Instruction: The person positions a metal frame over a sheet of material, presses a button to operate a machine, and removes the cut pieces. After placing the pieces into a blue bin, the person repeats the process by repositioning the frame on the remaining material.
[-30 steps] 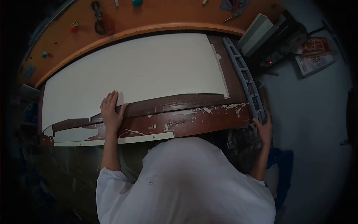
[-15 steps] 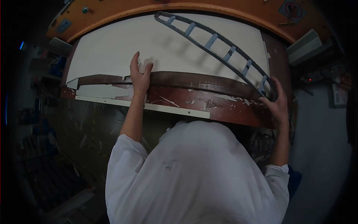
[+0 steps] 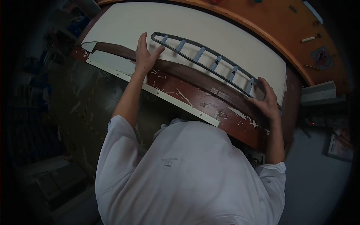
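A long, curved ladder-like frame [image 3: 199, 54] with grey rails and blue-grey crosspieces lies at a slant across the white sheet [image 3: 240, 39]. My right hand [image 3: 267, 101] grips its right end between thumb and fingers. Near its pointed left end, my left hand [image 3: 145, 56] has thumb and fingers spread, holding nothing. Below the frame, a long brown curved piece [image 3: 180, 74] runs along the sheet's near edge, partly hidden behind my left hand.
The reddish bench [image 3: 165, 83] carries scraps and a pale strip [image 3: 170, 98] at its front edge. An orange raised border [image 3: 262, 26] curves behind, with a white-handled tool [image 3: 309, 39]. A pale channel piece [image 3: 318, 93] lies right.
The ladder-like frame has come down closer to the brown piece, its left end nearer my left hand. The camera view has turned, so the bench appears more slanted.
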`<state>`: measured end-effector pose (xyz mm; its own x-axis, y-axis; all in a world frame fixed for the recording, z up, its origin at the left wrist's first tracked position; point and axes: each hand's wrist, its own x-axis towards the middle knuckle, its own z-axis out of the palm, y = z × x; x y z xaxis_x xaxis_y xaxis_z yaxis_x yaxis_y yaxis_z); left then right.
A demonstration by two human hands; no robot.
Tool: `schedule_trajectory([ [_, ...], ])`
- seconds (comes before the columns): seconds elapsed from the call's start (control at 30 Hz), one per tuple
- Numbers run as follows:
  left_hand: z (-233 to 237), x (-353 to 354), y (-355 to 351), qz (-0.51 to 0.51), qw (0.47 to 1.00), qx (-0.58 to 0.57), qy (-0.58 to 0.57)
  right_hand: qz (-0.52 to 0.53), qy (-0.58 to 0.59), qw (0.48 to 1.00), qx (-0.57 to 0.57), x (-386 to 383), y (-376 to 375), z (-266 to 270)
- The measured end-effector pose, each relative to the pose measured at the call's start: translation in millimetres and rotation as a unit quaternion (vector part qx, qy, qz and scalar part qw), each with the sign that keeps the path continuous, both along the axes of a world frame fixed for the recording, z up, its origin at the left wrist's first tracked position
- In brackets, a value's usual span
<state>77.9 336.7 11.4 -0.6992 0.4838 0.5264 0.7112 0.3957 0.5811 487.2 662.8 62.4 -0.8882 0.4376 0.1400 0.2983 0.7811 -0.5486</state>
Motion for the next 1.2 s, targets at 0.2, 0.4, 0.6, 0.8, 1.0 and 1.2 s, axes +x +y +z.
schedule_trajectory([
  [0.2,-14,-7,4,-0.028,0.999,-0.035,-0.019,0.002,-0.008,1.0,0.014,-3,-3,-4],
  [0.4,-18,-9,7,-0.025,0.999,-0.044,0.005,0.011,-0.021,0.999,0.026,-8,-2,-5],
  [0.6,-20,-3,9,0.001,0.997,-0.06,0.052,0.003,-0.061,0.998,0.024,-11,0,-8],
  [0.8,-10,-7,9,-0.024,0.994,-0.1,0.042,-0.067,-0.046,0.993,0.089,20,-4,5],
  [1.0,-5,-16,14,-0.083,0.989,-0.125,0.013,-0.242,0.073,0.967,-0.044,100,13,-36],
  [1.2,-7,-9,18,-0.051,0.991,-0.119,0.012,-0.273,0.117,0.952,-0.073,101,9,-44],
])
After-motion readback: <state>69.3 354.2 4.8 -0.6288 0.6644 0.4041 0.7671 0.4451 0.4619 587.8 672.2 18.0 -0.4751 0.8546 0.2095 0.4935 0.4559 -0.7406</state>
